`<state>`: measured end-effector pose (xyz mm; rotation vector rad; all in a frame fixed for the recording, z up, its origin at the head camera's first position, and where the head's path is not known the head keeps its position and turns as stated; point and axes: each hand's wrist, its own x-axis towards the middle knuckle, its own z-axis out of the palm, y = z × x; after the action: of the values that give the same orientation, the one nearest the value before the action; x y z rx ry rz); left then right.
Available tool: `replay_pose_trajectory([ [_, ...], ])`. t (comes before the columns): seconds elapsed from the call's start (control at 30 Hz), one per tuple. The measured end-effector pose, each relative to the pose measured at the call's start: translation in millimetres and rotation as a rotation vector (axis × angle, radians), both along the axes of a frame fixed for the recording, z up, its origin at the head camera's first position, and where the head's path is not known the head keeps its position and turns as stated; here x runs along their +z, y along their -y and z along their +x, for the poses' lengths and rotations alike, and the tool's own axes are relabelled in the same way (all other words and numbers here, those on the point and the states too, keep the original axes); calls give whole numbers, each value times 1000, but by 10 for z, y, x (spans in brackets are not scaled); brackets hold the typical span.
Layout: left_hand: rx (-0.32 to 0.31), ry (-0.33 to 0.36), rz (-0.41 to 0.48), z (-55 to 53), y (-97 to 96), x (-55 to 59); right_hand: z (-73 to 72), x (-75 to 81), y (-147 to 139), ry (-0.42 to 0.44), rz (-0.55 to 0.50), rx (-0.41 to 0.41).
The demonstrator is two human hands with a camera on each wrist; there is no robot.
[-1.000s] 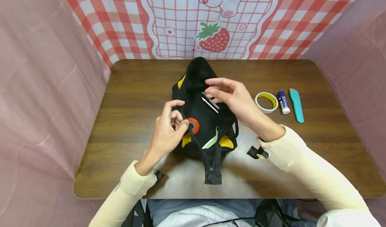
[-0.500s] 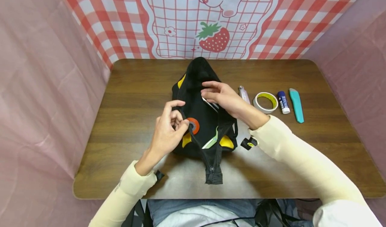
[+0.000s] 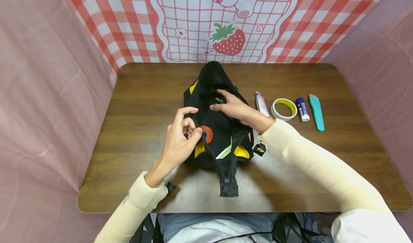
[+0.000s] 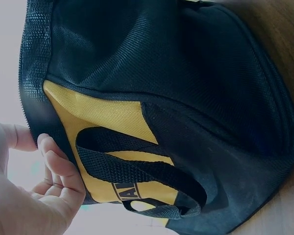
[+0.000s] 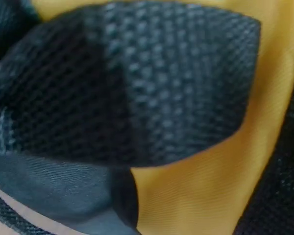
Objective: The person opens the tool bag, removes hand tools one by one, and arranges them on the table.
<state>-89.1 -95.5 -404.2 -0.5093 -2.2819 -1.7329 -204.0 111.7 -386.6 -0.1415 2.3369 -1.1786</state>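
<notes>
A black tool bag (image 3: 211, 117) with yellow panels lies on the table with its zipped mouth spread apart. My left hand (image 3: 180, 139) pinches the zipper edge (image 4: 36, 98) between thumb and fingertips, plainly seen in the left wrist view. The right hand (image 3: 233, 108) reaches into the bag's mouth, thumb and fingers spread apart. Between them shows a small silver tip (image 3: 219, 100); the rest of that thing is hidden by the hand. An orange-and-grey round thing (image 3: 207, 134) and a light green slim thing (image 3: 226, 151) lie inside the bag. A black strap (image 5: 161, 83) fills the right wrist view.
Right of the bag lie a slim pinkish tool with a ridged edge (image 3: 262, 104), a roll of tape (image 3: 276, 117), a blue glue stick (image 3: 303, 109) and a teal box cutter (image 3: 317, 113). The wooden table (image 3: 142, 103) backs onto a checked cloth (image 3: 135, 24).
My right hand has moved left and lower into the bag, covering the white and ridged things seen there before. The slim pinkish tool has come into sight. My left hand has stayed put.
</notes>
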Motion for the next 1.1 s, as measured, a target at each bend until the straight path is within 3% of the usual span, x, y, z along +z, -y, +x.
replay_pose_trajectory([
  [0.13, -1, 0, 4, 5, -4, 19, -16, -41, -12, 17, -10, 11],
  [0.5, -11, -28, 14, -57, 43, -103, -126, -89, 30, 94, 76, 105],
  [0.97, 3, -15, 13, -51, 41, -101, -158, -148, 17, 145, 105, 93],
  [1.1, 12, -12, 15, -21, 32, -50, -165, -166, 1, 150, 110, 92],
])
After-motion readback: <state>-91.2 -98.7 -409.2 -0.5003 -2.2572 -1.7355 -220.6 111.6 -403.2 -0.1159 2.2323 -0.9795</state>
